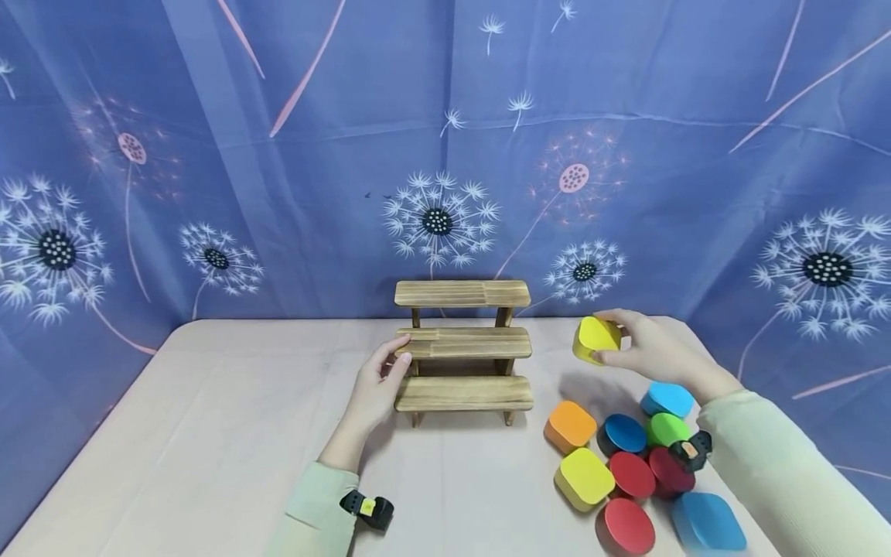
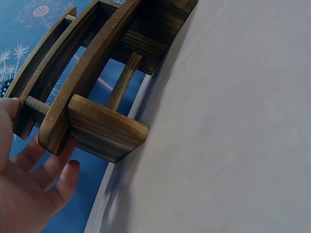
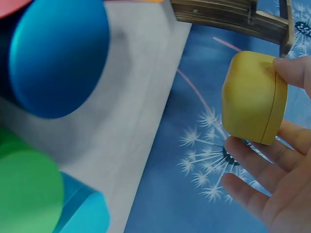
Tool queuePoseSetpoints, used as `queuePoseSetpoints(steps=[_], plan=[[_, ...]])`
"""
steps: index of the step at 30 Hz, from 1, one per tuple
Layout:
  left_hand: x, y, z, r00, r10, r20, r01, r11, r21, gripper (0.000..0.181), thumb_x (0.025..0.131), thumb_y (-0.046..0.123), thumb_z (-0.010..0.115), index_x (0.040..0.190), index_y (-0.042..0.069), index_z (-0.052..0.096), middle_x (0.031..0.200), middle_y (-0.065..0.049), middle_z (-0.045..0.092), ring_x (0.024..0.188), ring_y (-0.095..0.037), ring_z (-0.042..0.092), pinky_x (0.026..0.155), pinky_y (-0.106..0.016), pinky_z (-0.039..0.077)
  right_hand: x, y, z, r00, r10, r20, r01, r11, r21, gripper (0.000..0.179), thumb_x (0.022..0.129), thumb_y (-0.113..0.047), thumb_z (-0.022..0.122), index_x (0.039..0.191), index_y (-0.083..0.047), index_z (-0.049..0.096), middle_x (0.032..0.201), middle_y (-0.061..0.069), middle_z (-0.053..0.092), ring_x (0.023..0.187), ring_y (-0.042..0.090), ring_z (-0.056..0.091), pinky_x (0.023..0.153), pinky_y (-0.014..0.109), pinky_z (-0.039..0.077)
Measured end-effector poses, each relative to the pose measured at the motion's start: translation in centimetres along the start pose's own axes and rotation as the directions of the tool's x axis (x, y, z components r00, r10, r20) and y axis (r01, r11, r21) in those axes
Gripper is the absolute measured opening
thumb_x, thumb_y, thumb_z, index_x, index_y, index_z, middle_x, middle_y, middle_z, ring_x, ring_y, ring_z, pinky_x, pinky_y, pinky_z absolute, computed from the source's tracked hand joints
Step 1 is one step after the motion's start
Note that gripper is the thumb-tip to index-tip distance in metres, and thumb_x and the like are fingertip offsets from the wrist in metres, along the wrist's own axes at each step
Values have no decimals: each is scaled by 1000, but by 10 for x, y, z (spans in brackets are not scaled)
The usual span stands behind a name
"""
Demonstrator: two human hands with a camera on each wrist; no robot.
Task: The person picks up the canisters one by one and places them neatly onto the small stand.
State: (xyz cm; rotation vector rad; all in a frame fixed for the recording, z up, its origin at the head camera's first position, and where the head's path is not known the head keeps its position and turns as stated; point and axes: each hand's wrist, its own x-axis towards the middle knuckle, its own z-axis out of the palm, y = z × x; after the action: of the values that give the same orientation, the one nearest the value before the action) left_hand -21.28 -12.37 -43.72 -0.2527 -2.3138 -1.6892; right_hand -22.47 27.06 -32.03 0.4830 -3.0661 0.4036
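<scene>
A three-step wooden shelf stand (image 1: 462,393) stands at the back middle of the table. My left hand (image 1: 374,391) holds the left end of its middle step between thumb and fingers. In the left wrist view, that hand's fingers (image 2: 58,177) reach under the step's end. Right of the stand, my right hand (image 1: 647,348) grips a yellow rounded-square tin (image 1: 597,339) above the table. The right wrist view shows the thumb on one side of the yellow tin (image 3: 250,99) and fingers on the other, with a lid-like seam near one face.
Several coloured tins lie close together at front right: an orange one (image 1: 571,425), another yellow one (image 1: 585,479), a dark blue one (image 1: 624,433), red ones (image 1: 629,526), a green one (image 1: 668,429) and blue ones (image 1: 708,523). Blue dandelion-print cloth (image 1: 313,193) hangs behind the table (image 1: 230,433).
</scene>
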Motion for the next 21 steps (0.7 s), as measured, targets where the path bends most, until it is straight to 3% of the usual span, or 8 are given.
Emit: queuePoseSetpoints(steps=[3,8,14,21], plan=[[0,-1,0,1000,11,-7,-11,1000,3,35,97,29,53,129,17,57,95,-5,60,83,-11,54,72,-23,44,2,-5,-4,1000,21,16,-22,999,50,74,82,-55,64,138,-11,45,119,11,61,101,26,57,69,36,49],[1,3,-1,999,-52,12,52,999,8,35,97,25,53,131,19,56,101,-6,62,88,-12,54,77,-24,45,9,-12,-6,1000,-4,8,3,988,154,71,85,-44,66,140,-7,42,122,13,56,103,27,53,78,43,50],[1,5,-1,998,-54,12,54,998,-15,35,97,22,54,131,15,56,97,-9,62,85,-10,55,76,-23,45,14,-20,-8,999,-27,-38,36,969,245,69,85,-35,68,141,-5,40,128,16,52,107,32,53,84,50,49],[1,0,0,999,-50,12,50,999,-11,35,97,26,54,131,18,56,96,-7,60,86,-13,54,77,-23,45,19,-31,-9,994,-39,-106,68,957,283,68,85,-32,68,141,-7,39,126,15,53,102,30,56,83,47,49]])
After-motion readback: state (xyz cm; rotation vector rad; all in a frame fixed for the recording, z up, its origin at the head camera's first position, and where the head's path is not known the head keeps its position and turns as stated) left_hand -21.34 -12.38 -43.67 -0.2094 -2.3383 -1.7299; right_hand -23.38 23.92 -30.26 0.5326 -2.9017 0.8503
